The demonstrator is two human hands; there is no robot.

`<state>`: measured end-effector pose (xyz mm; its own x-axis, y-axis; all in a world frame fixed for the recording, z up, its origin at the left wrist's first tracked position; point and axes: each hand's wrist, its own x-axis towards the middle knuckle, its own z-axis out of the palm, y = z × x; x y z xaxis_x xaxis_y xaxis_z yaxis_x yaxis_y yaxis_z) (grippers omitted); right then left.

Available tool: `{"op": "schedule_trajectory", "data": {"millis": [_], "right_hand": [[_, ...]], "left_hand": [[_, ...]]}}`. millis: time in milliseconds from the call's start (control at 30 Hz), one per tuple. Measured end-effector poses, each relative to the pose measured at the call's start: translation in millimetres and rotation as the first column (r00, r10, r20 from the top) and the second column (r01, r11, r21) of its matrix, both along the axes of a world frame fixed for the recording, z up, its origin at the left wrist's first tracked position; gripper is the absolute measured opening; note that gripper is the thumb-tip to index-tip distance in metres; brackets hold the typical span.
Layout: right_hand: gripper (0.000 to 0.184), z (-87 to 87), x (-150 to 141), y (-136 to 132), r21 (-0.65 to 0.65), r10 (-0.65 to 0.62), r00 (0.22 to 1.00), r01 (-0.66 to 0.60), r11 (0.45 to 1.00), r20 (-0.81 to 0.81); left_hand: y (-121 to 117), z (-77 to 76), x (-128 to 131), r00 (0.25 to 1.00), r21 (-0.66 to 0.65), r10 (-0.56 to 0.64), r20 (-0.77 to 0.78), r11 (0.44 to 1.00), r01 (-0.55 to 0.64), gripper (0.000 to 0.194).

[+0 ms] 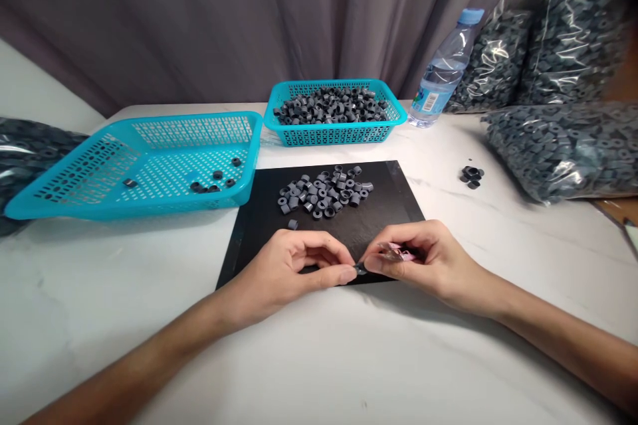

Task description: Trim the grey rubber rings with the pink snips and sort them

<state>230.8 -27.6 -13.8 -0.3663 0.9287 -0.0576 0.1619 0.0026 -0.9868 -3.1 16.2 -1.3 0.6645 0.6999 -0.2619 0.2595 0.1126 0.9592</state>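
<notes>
Together, my left grip [351, 269] and right grip [366, 264] pinch one small grey piece [359, 269] between fingertips, just above the black mat [369, 232]'s near edge.

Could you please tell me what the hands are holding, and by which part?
The left hand and right hand pinch a small dark piece by opposite sides; the right also holds something pink, partly hidden.
</notes>
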Motion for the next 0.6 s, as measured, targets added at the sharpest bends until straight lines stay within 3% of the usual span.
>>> {"op": "schedule_trajectory", "data": {"millis": [167,600], "right_hand": [[0.017,0.4,0.7,-0.2,-0.005,0.021,0.999,-0.021,1.0,-0.029],[0.024,-3.9,2.5,0.0,0.027,0.024,1.0,-0.024,0.999,0.017]], "left_hand": [[0.7,1.9,1.2,1.0,0.003,-0.011,0.013,1.0,0.011,0.012],[1.4,-0.4,-2.0,0.999,-0.008,-0.042,0.014,0.999,0.042,0.014]]}}
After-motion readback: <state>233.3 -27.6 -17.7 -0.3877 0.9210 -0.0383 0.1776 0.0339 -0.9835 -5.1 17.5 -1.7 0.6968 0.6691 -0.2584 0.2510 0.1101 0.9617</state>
